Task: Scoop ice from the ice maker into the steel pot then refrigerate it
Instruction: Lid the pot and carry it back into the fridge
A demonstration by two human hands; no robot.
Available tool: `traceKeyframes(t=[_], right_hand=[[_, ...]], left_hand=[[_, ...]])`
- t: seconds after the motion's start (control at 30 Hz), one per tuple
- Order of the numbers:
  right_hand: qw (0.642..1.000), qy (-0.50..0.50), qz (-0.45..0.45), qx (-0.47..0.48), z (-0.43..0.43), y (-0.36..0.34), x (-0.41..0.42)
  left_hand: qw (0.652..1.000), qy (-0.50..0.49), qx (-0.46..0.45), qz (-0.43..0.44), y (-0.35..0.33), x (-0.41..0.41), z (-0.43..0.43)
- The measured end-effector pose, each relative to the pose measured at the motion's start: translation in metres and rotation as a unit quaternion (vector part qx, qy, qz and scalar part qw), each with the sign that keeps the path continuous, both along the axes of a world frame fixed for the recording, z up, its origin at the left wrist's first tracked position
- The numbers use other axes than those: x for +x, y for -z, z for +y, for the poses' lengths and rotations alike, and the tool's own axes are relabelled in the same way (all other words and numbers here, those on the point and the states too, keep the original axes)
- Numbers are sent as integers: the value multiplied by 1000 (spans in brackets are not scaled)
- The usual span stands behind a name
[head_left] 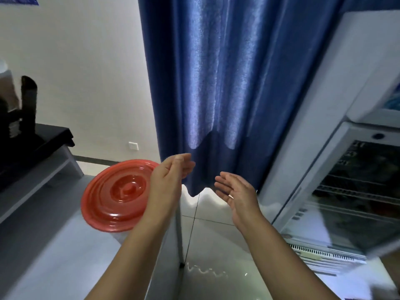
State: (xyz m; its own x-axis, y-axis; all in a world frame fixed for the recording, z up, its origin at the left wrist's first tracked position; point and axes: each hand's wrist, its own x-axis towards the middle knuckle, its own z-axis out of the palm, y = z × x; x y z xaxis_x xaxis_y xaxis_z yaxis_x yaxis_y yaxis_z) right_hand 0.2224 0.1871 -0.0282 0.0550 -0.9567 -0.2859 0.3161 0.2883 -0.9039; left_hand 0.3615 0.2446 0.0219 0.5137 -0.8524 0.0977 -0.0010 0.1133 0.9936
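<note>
Blue curtain (227,83) behind L hand (171,176), R hand (237,194); grips open.

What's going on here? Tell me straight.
A person holds both hands up, empty, before a blue curtain: the left hand near a red lid, the right hand toward the glass-door fridge. Both are relaxed and touch nothing. No steel pot is in view.
</note>
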Motion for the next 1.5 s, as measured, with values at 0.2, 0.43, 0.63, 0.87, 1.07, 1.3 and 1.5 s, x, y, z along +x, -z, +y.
traceKeyframes(t=[0.2,0.43,0.63,0.87,1.07,1.3,1.5], right_hand=[[997,78,11,-5,-29,-5,-98],[983,181,-5,-4,-79,-4,-226],[978,209,-7,-3,-118,-7,-308],[975,222,-9,10,-147,-6,-366],[973,231,-19,10,-162,-11,-392],[965,257,-47,7,-150,-15,-399],[957,286,-44,15,-127,-11,-394]], left_hand=[[998,61,7,-16,7,-98,-56],[993,106,18,-48,10,-219,-132],[984,173,-3,-34,4,-316,-197],[981,187,3,-61,12,-383,-272],[972,221,6,-76,20,-404,-308],[974,224,7,-25,17,-409,-314],[977,208,44,-28,16,-404,-317]])
